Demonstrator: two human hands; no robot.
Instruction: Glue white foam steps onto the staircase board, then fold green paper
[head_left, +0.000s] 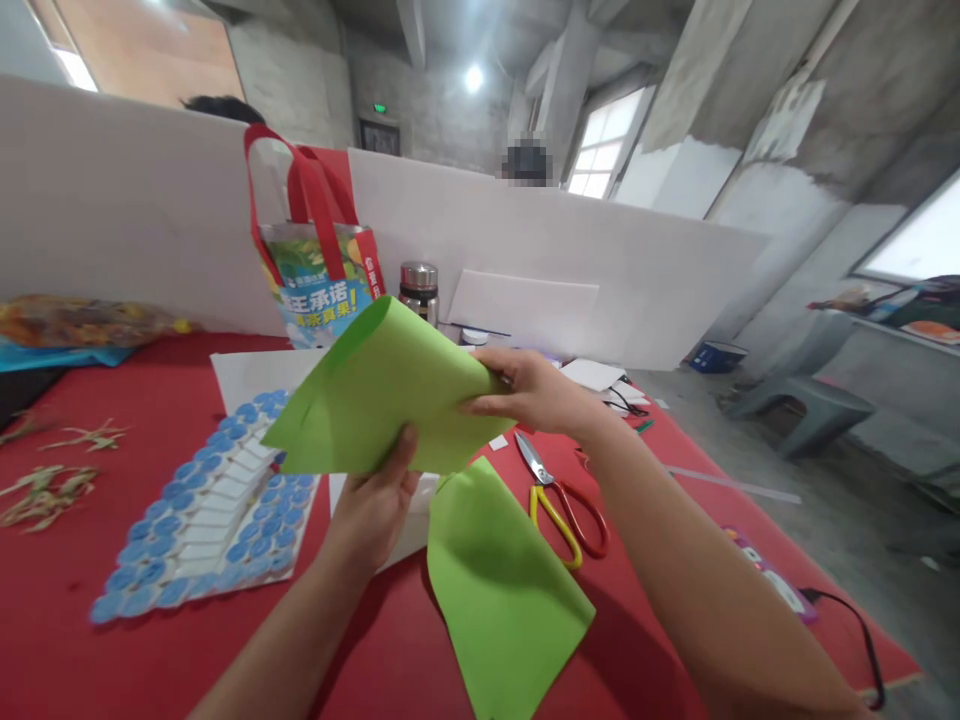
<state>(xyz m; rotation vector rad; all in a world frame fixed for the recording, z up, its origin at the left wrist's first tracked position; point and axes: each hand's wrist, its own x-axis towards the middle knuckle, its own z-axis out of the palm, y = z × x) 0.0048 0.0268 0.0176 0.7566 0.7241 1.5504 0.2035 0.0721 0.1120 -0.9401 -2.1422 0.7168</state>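
Bare grey concrete walls (289,75) and a long white partition board (465,210) stand behind a table covered in smooth red material (45,630). Above the table, near the middle of the view, a bright green, paper-like sheet (360,400) is held up in two bare hands, its upper left part curled over. The left hand (379,505) grips its lower edge, thumb on the near face; the right hand (525,390) pinches its right end between thumb and fingers. Below them, a second flat green sheet (510,590) lies on the red surface, just left of metal-bladed scissors with one yellow and one red handle (543,480). To the left rests a white panel edged with round blue pieces (161,545). Farther back are a colourful printed bag with red straps (322,285) and, beside it, a metallic flask (418,275).
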